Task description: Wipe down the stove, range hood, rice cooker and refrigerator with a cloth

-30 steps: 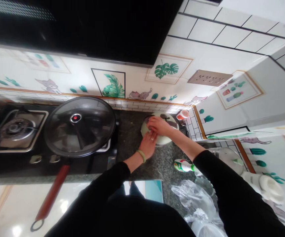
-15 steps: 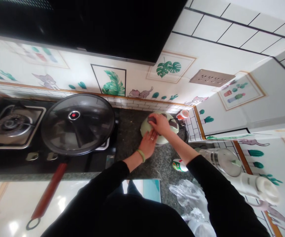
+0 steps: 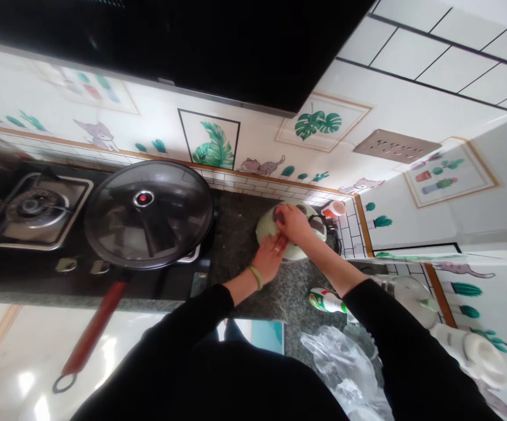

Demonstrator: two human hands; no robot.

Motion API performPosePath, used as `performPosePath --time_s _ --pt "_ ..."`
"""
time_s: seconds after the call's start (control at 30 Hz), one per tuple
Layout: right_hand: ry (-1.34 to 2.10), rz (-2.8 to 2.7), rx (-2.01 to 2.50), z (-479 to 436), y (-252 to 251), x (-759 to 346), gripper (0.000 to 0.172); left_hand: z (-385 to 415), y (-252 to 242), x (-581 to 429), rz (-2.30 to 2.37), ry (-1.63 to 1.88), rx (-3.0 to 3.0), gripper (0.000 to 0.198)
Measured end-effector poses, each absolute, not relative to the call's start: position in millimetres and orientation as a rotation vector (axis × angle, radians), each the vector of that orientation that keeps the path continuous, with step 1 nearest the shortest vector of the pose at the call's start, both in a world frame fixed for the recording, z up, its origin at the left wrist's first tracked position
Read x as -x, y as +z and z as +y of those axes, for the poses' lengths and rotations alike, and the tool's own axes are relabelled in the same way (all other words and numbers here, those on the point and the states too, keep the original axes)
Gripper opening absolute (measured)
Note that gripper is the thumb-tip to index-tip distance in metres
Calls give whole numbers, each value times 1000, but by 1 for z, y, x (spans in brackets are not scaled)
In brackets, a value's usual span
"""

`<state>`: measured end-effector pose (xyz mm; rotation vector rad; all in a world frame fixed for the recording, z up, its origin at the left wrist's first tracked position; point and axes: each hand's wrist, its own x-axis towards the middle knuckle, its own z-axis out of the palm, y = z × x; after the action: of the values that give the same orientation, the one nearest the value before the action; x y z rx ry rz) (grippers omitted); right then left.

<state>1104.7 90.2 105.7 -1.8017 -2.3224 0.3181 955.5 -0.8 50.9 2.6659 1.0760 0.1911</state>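
Observation:
A pale green, rounded kitchen appliance (image 3: 264, 227) with dark parts on top stands on the counter near the wall. My right hand (image 3: 295, 223) is over its top, fingers curled round a dark knob (image 3: 278, 216). My left hand (image 3: 271, 255), with a ring and a green band at the wrist, lies against the near side of the appliance. Its fingers are stretched out and meet the right hand. Much of the appliance's top and near side is hidden under both hands.
On the stove to the left, a large wok lid (image 3: 148, 216) covers a pan whose red handle (image 3: 95, 327) juts over the counter edge. An orange-and-white bottle (image 3: 333, 209), a green-and-white container (image 3: 326, 299) and clear plastic bags (image 3: 341, 362) are to the right. A range hood (image 3: 169, 52) hangs above.
The view has shifted slightly, so the stove and appliance appear farther right. Both hands stay on the appliance in nearly the same position.

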Motion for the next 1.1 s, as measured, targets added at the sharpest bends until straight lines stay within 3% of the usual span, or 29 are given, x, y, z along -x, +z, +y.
performPosePath --time_s 0.27,0.47,0.73,1.1 --pt "161 -2308 1858 93 93 -1091 19 -1 51 -955 1051 168 -2650 58" --pt "268 -2155 2052 104 94 -1085 21 -3 48 -957 1056 195 -2670 59" --pt "337 -2387 1549 79 101 -1111 19 -1 50 -955 1049 194 -2667 63" --pt "487 -2128 1575 71 114 -1154 17 -1 54 -955 1054 186 -2670 64"
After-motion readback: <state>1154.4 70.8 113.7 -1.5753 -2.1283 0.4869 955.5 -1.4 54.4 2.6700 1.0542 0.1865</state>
